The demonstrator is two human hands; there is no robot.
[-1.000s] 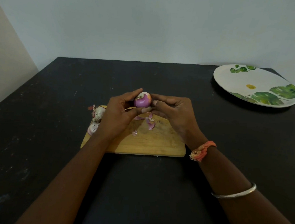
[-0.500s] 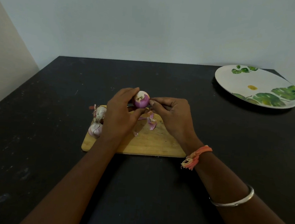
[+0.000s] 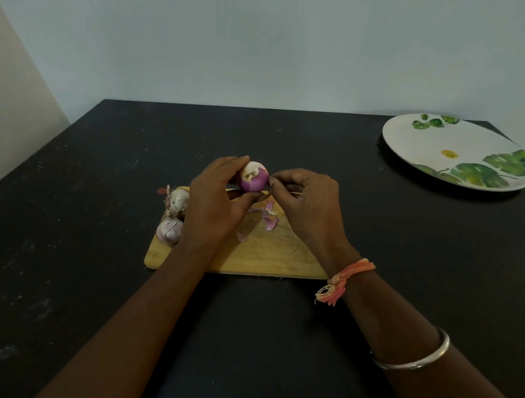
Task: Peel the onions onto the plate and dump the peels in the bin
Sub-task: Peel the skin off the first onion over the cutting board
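Observation:
A small purple onion (image 3: 253,177), partly peeled with a pale top, is held above the far edge of the wooden cutting board (image 3: 260,252). My left hand (image 3: 215,204) grips it from the left, fingers over its top and thumb beneath. My right hand (image 3: 304,205) pinches at the onion's right side with curled fingertips. Two unpeeled onions (image 3: 176,206) lie on the board's left end, partly hidden by my left hand. Loose purple peels (image 3: 267,215) lie on the board under the hands. A white plate with green leaf print (image 3: 459,151) sits empty at the far right.
Everything rests on a black table (image 3: 99,186) against a pale wall. The plate lies near the table's far right corner. No bin is in view.
Both hands have turned the onion slightly and lifted it a little away from me; my right fingertips have closed in on its right side. The board and plate have stayed put.

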